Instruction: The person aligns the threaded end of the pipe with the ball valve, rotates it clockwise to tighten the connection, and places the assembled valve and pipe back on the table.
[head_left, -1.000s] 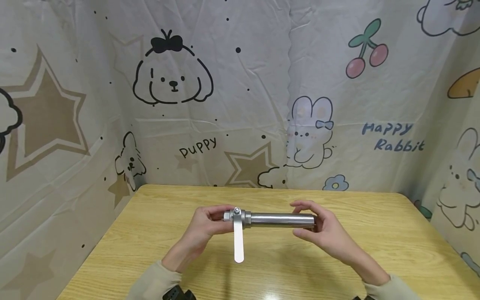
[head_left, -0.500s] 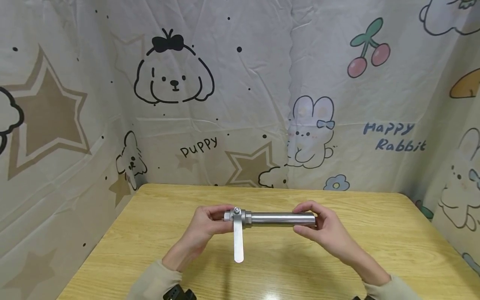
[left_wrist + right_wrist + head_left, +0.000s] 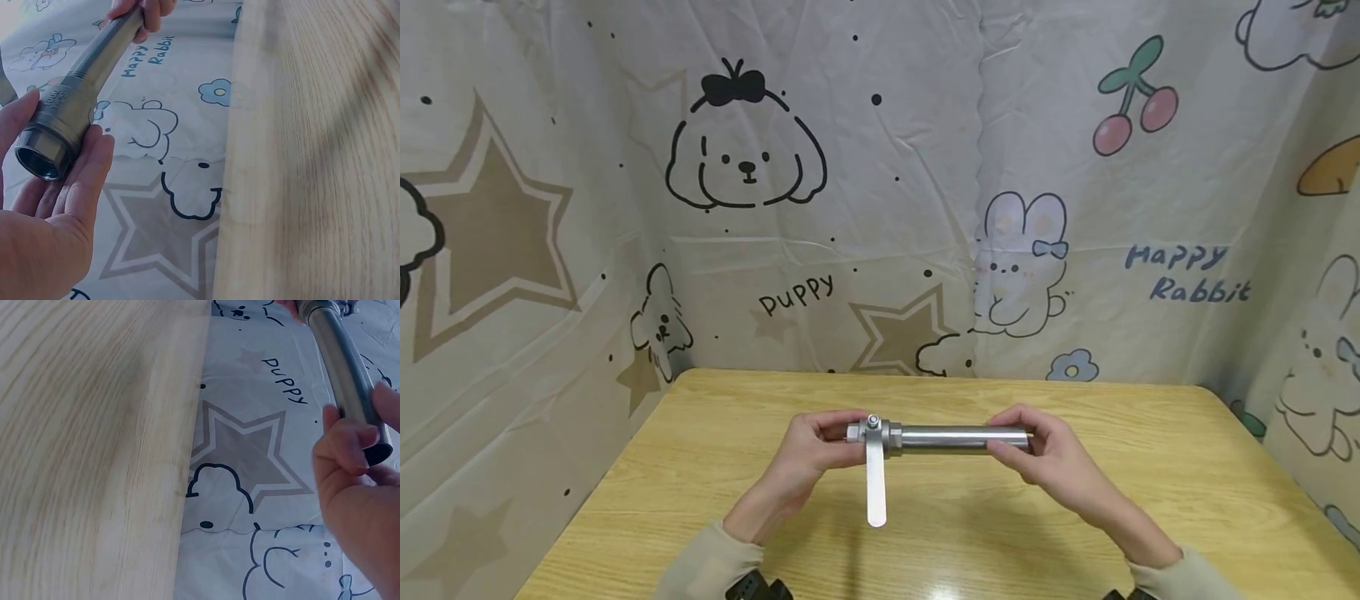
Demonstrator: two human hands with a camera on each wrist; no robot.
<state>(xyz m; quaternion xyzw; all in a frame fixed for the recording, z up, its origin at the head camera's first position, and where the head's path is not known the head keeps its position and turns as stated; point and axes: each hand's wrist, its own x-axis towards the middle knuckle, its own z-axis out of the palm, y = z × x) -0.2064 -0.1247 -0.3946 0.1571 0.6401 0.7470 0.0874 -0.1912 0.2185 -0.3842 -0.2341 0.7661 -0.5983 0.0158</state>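
Note:
A steel ball valve (image 3: 874, 433) with a long flat lever (image 3: 876, 487) is joined to a straight metal pipe (image 3: 955, 437), held level above the table. My left hand (image 3: 808, 450) grips the valve body between thumb and fingers. In the left wrist view the valve's open threaded end (image 3: 42, 159) faces the palm of that hand. My right hand (image 3: 1052, 454) holds the pipe's far end, thumb on the near side and fingers over the top. The right wrist view shows the pipe's dark open end (image 3: 379, 454) between the right hand's fingers.
A wood-grain table (image 3: 700, 492) lies below both hands. Behind and at the sides hangs a cream curtain (image 3: 887, 208) printed with puppies, rabbits and stars. Dark wrist devices (image 3: 756, 586) sit at the sleeves.
My right hand's thumb and fingers have come together onto the pipe end from a wider spread. The left hand and valve stay nearly still.

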